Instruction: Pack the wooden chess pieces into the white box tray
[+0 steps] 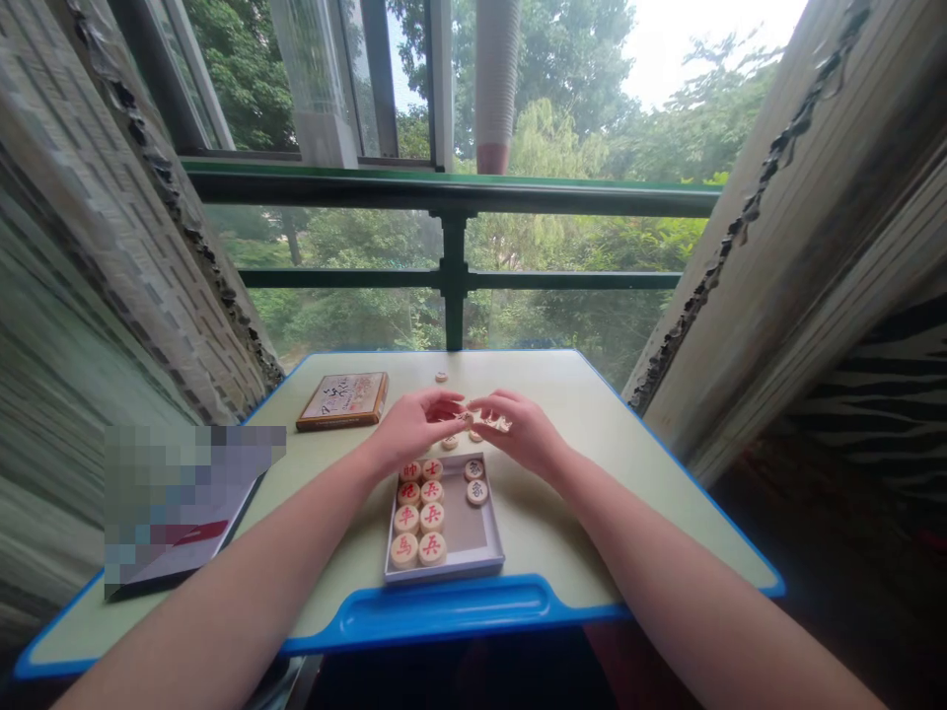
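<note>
A shallow grey box (473, 564) lies on the table near me, partly filled with round wooden Chinese chess pieces (418, 518) marked in red and dark characters. Just beyond it, my left hand (414, 426) and my right hand (518, 431) meet with fingers curled around a cluster of chess pieces (484, 420) on the tabletop. A few loose pieces (449, 443) lie under and between the hands, and one piece (442, 377) sits farther off toward the window.
The box lid (342, 399), brown-edged with a printed top, lies at the left back of the pale table (607, 434), which has a blue rim with a front groove (444, 609). A dark flat item (184, 537) rests at the left edge. A railing (451, 192) and window stand behind.
</note>
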### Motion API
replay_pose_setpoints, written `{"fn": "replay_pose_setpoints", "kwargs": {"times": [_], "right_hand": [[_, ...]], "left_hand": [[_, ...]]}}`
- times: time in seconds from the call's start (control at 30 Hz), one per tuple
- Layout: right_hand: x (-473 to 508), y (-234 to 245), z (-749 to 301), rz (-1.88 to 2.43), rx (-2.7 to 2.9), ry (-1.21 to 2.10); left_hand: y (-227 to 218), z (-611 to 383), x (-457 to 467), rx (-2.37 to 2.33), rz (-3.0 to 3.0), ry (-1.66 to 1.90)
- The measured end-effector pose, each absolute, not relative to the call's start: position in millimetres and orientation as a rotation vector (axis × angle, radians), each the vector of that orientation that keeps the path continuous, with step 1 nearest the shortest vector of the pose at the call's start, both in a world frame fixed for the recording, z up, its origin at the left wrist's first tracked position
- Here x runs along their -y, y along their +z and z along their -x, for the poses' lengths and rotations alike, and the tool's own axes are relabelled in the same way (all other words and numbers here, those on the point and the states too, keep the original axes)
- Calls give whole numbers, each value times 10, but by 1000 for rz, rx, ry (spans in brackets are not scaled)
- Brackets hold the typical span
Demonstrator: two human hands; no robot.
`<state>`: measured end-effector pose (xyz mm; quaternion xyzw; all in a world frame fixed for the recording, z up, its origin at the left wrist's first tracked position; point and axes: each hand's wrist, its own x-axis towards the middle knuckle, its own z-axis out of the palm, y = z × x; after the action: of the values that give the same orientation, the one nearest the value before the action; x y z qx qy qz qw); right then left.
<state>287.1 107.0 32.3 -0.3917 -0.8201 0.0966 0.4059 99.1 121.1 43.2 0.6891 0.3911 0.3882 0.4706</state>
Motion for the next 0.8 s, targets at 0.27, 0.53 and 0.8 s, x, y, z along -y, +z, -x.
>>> {"fn": "replay_pose_setpoints", "kwargs": {"times": [0.27, 0.53, 0.8], "right_hand": [[-1055, 339, -2861, 930, 2031, 295], [-1048, 383, -2894, 962, 1992, 279], [-1022, 416, -2906, 938, 1974, 398]], "left_hand": [[494, -1015, -1153, -943, -1519, 964], [513, -1031, -1134, -998, -1500, 1027], [551, -1003, -1119, -1034, -1591, 971]]}}
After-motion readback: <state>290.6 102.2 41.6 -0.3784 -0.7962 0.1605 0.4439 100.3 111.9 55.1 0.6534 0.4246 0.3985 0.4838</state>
